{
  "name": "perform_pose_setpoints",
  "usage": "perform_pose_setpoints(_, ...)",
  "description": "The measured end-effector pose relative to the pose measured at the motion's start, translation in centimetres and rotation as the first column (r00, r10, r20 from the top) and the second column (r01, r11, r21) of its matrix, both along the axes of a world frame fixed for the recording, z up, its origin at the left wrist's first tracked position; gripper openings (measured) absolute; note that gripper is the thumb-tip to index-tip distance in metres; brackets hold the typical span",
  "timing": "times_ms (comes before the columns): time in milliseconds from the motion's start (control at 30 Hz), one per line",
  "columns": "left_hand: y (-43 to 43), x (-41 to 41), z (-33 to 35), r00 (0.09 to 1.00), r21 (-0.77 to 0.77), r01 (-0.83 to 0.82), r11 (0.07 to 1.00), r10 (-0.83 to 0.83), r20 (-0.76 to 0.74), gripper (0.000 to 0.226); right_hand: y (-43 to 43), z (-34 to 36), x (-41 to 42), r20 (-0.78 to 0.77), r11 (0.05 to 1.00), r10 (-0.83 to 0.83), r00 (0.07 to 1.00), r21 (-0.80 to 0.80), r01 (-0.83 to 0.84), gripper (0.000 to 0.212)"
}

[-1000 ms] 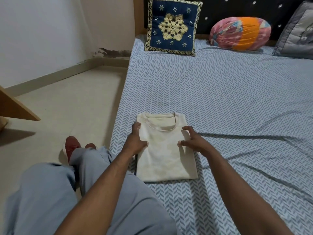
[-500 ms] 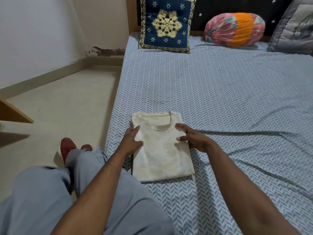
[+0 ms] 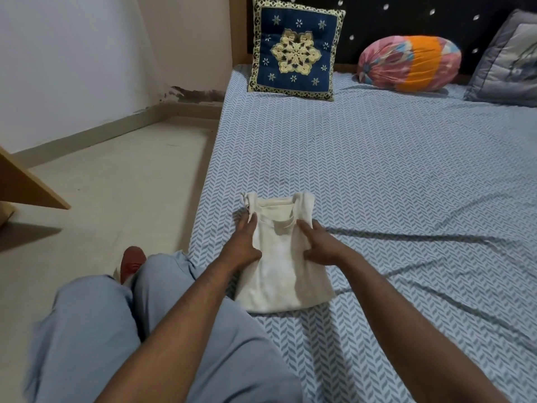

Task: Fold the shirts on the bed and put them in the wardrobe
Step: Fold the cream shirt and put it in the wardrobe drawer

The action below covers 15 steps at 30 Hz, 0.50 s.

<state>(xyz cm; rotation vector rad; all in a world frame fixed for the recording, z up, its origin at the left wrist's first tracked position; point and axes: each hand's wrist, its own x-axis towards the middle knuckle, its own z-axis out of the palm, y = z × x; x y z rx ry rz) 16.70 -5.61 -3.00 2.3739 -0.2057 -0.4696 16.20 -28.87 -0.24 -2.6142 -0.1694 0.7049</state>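
We hold the folded cream shirt (image 3: pixel 286 274) near the left edge of the bed (image 3: pixel 377 170), left hand (image 3: pixel 242 247) and right hand (image 3: pixel 321 247) pinching its sides, thumbs on top.

Pale wall (image 3: pixel 72 68), beige floor (image 3: pixel 116 199), dark corner stain (image 3: pixel 194 94), bed (image 3: pixel 377 170) in blue herringbone sheet, black studded headboard (image 3: pixel 377 24), navy embroidered cushion (image 3: pixel 295 50), pink-orange bolster (image 3: pixel 409 64), grey pillow (image 3: pixel 508 62), wooden panel (image 3: pixel 23 184) at left.
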Motion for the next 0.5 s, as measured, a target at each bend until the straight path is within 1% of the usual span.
perform_pose_setpoints(200, 0.8, 0.9, 2.0, 0.998, 0.02, 0.023, 1.0, -0.025, 0.056, 0.102, 1.9, 3.1, 0.5, 0.082, 1.0, -0.028, 0.996, -0.012, 0.029, 0.095)
perform_pose_setpoints(367, 4.3, 4.1, 3.2, 0.997, -0.038, 0.025, 0.999, -0.022, 0.077, 0.105, 5.6, 5.6, 2.9, 0.124, 0.999, -0.023, 0.992, -0.04, 0.028, 0.096)
perform_pose_setpoints(500, 8.7, 7.1, 4.1, 0.996, -0.074, 0.011, 0.997, -0.004, 0.093, 0.102, 10.1, 6.9, 6.2, 0.142, 0.996, -0.004, 0.99, -0.086, 0.017, 0.096)
